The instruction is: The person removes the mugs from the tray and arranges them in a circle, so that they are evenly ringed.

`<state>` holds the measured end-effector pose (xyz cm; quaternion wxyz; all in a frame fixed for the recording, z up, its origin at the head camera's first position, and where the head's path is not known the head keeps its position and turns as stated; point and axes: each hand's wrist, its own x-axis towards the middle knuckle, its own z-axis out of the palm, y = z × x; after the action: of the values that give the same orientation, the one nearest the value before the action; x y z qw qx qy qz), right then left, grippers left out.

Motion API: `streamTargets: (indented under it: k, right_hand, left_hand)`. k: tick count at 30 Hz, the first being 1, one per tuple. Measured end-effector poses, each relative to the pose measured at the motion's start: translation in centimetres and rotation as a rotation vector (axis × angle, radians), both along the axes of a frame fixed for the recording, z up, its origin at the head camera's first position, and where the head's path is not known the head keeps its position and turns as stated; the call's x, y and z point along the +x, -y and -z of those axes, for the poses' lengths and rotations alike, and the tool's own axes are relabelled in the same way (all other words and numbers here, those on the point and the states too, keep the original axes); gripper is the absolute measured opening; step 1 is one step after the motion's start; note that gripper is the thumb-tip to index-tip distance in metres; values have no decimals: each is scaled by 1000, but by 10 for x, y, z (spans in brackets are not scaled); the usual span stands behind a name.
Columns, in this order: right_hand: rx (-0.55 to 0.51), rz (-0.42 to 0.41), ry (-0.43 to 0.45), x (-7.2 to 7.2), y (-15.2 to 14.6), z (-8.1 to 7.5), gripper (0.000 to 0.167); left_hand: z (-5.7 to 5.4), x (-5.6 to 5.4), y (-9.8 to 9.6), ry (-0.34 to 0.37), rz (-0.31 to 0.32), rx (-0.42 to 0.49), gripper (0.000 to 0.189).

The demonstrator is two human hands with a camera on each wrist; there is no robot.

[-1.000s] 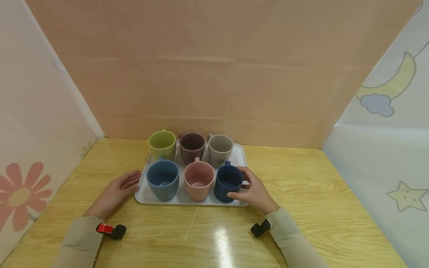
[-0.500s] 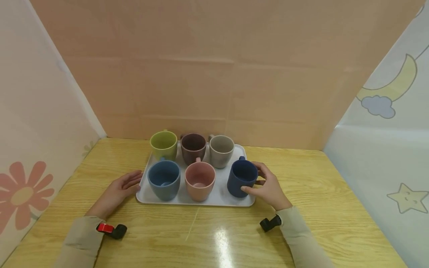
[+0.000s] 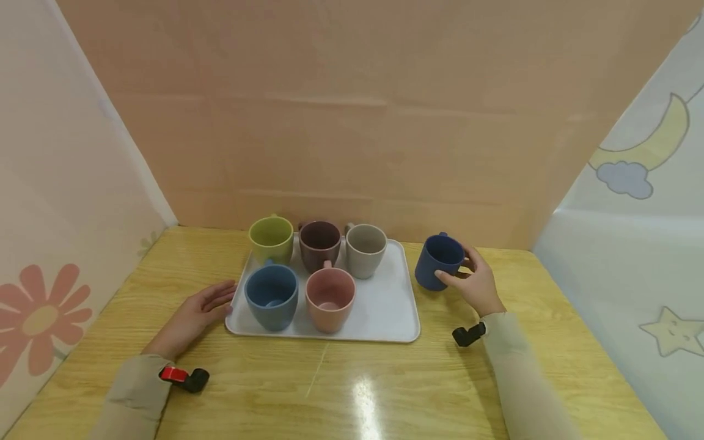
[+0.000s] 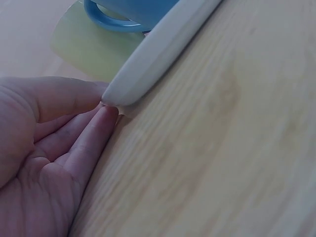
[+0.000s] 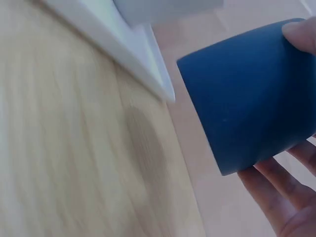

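Note:
My right hand (image 3: 477, 284) grips a dark blue mug (image 3: 429, 269) around its side, thumb in front and fingers behind. In the right wrist view the mug (image 5: 247, 94) is raised over the wooden table, its shadow below it. It is to the right of a white tray (image 3: 385, 311). My left hand (image 3: 195, 315) is at the tray's left edge; in the left wrist view its thumb and fingertips pinch the tray rim (image 4: 143, 64). On the tray stand a light blue mug (image 3: 272, 299), a pink mug (image 3: 331, 299), a green mug (image 3: 272, 241), a brown mug (image 3: 320, 244) and a grey mug (image 3: 365, 250).
The wooden table (image 3: 352, 391) ends at a tan paper backdrop (image 3: 352, 134) close behind the tray. Patterned panels (image 3: 621, 244) stand at both sides. Each sleeve (image 3: 519, 366) carries a small black wrist camera (image 3: 469, 335).
My right hand has lifted the dark blue mug from the tray's front right and carried it right and farther back, past the tray's edge. My left hand stays at the tray.

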<state>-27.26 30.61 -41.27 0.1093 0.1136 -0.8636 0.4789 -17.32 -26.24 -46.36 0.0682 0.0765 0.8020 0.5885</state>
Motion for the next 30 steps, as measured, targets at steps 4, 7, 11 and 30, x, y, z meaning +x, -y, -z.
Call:
streamTargets:
  k: [4, 7, 11, 30]
  right_hand:
    - [33, 59, 7, -13, -19, 0, 77]
    - [74, 84, 19, -20, -31, -3, 78]
    - [126, 103, 55, -27, -48, -5, 82]
    - [105, 188, 133, -41, -61, 7, 88]
  left_hand:
    - [2, 0, 0, 5, 1, 6, 70]
    - [3, 0, 0, 0, 2, 20, 69]
    - [3, -1, 0, -11, 4, 21, 68]
    - [4, -1, 2, -12, 11, 31, 67]
